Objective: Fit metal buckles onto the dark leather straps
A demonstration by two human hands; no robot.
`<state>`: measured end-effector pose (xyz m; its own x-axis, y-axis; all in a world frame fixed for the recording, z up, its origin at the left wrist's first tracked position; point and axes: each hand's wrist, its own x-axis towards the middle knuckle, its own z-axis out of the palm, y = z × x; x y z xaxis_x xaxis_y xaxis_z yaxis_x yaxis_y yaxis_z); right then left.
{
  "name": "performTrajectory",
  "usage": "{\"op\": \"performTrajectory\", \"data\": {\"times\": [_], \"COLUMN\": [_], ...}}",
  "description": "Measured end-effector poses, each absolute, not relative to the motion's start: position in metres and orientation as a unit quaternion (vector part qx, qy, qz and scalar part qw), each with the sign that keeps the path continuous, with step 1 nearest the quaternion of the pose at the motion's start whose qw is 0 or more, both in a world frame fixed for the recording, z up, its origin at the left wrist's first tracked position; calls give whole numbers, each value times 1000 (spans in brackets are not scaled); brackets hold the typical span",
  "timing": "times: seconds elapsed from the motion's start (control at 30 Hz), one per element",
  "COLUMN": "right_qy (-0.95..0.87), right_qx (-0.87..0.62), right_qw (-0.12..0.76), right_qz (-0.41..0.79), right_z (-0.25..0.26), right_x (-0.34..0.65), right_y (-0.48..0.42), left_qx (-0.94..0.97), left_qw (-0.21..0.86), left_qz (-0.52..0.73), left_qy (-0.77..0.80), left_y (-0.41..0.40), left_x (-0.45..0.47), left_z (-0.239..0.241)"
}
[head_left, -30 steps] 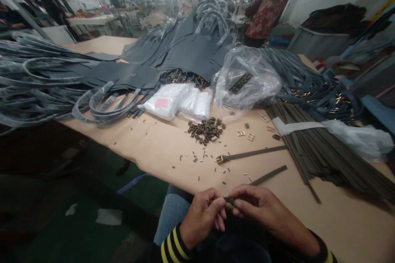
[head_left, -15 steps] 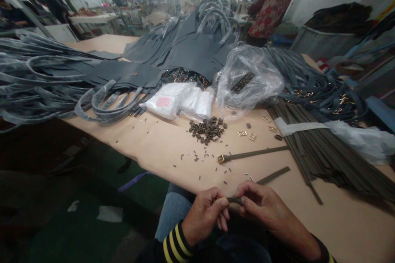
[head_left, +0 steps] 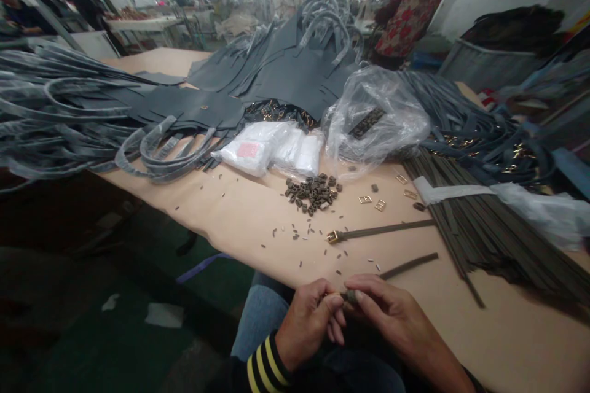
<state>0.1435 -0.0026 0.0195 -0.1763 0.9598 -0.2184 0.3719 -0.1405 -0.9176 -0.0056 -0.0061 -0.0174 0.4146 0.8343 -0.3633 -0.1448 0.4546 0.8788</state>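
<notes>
At the table's near edge, my left hand (head_left: 308, 319) pinches one end of a dark olive strap (head_left: 411, 264); a trace of gold shows at its fingertips, too small to name. Close beside it, my right hand (head_left: 397, 312) grips the same strap between thumb and fingers, at what looks like a small loop. The strap's other end lies on the table beyond my right hand. Another strap with a gold buckle (head_left: 332, 237) rests farther in. Behind it sits a pile of small olive loops (head_left: 313, 193), with loose gold buckles (head_left: 365, 199) to its right.
A bundle of olive straps (head_left: 502, 245) lies at right. White packets (head_left: 258, 148) and a clear plastic bag (head_left: 387, 116) stand mid-table, before stacked grey-blue panels (head_left: 290, 77). Wrapped handles (head_left: 55, 104) fill the left. A person in a red floral top (head_left: 405, 31) is in the background.
My right hand has shifted slightly left along the strap, closer to my left hand, and a thicker dark piece now shows between the fingertips. The whole view has moved slightly.
</notes>
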Motion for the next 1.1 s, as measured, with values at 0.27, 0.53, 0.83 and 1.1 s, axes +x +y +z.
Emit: {"op": "performTrajectory", "data": {"times": [0.27,0.53,0.83,1.1], "right_qy": [-586,-595,-600,-590], "right_qx": [-558,-536,-543,-540], "right_qw": [285,282,224,203], "right_qz": [513,528,543,565], "right_z": [24,28,31,33], "right_x": [142,140,146,142], "right_y": [-4,-3,1,4], "left_qx": [389,375,432,504], "left_qw": [748,755,760,720], "left_qz": [347,403,361,328], "left_qy": [410,356,325,347], "left_y": [-6,-10,-10,-7], "left_x": [-6,-4,-9,-12], "left_z": [-18,-21,-22,-16]}}
